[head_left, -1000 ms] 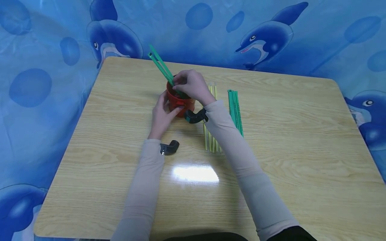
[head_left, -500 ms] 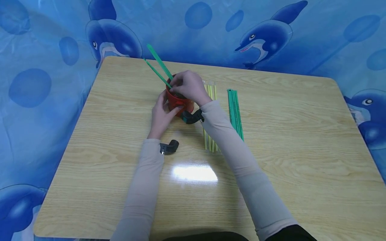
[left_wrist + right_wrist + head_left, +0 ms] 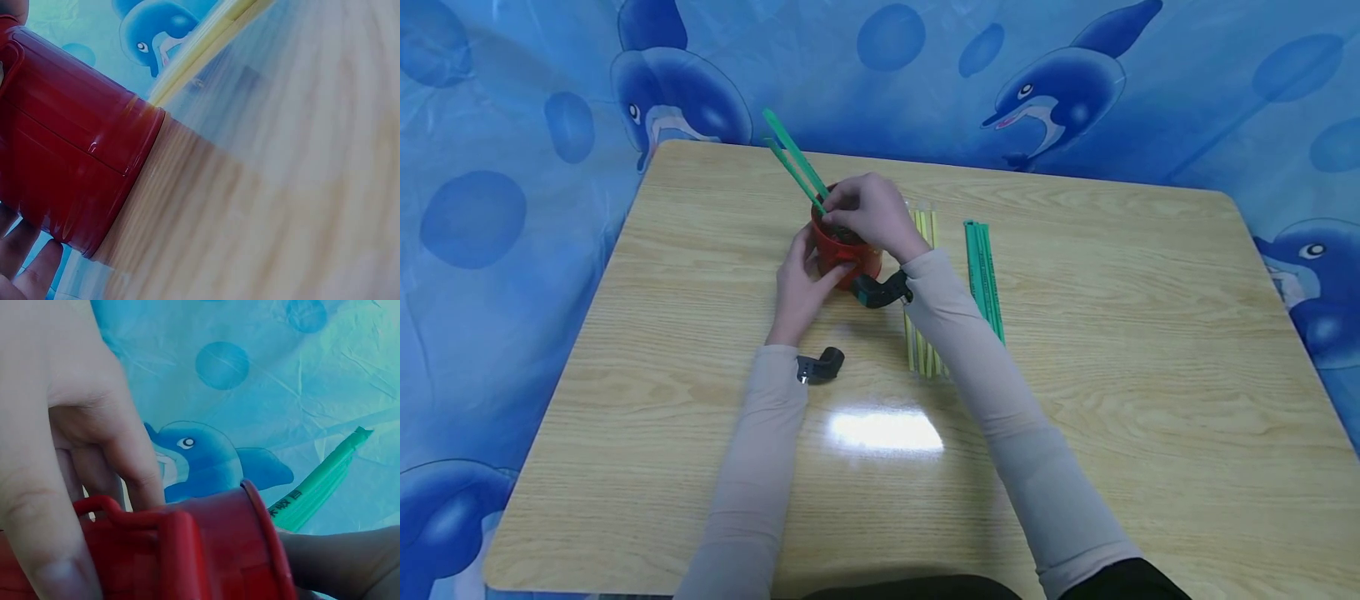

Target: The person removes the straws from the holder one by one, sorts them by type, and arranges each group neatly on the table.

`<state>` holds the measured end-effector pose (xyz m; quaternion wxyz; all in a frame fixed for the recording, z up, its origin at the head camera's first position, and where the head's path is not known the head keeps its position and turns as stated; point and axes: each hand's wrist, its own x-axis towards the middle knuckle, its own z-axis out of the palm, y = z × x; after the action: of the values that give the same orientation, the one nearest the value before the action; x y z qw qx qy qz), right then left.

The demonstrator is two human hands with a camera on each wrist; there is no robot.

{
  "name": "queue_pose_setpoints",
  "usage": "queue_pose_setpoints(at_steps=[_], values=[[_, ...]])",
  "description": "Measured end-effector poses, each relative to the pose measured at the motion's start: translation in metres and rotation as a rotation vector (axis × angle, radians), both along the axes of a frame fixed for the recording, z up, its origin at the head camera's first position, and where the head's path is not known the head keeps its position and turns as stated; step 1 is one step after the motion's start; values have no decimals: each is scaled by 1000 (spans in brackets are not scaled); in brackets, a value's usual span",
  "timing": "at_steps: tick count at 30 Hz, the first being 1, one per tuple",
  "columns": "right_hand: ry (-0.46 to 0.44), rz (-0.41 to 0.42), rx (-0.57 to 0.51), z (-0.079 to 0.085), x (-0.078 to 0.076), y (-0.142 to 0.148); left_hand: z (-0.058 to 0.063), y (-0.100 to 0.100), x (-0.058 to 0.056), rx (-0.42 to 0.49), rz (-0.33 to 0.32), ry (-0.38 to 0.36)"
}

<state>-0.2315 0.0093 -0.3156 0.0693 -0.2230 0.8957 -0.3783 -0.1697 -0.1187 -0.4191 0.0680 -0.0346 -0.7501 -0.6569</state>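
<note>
A red mug stands on the wooden table, its handle showing in the right wrist view. My left hand grips it from the left, thumb across the near side, fingers around the far side. Two slim green straws lean out of the mug to the upper left: a broader one and a thinner one. Over the mouth, my right hand pinches the thinner green straw low down between thumb and fingers. Dark print shows on a green straw wrapper. The straws' lower ends are hidden inside the mug.
Right of the mug lies a row of yellow straws in clear wrapping, partly under the right forearm. Beside it is a bundle of green straws. A blue dolphin-print sheet hangs behind the table.
The thinner green straw first swung away to the left from the broader one, then back a little towards it. My right fingers shifted slightly left; my left hand stays on the mug.
</note>
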Motion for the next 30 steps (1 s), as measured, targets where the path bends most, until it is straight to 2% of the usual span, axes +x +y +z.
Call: queue_pose_setpoints(at_steps=[7, 22, 30], values=[[-52, -9, -107, 3, 0, 5, 0, 0, -1, -13, 7, -1], [-85, -18, -307, -1, 0, 14, -2, 0, -1, -7, 8, 3], [-104, -50, -422, 9, 4, 18, -1, 0, 0, -22, 5, -2]])
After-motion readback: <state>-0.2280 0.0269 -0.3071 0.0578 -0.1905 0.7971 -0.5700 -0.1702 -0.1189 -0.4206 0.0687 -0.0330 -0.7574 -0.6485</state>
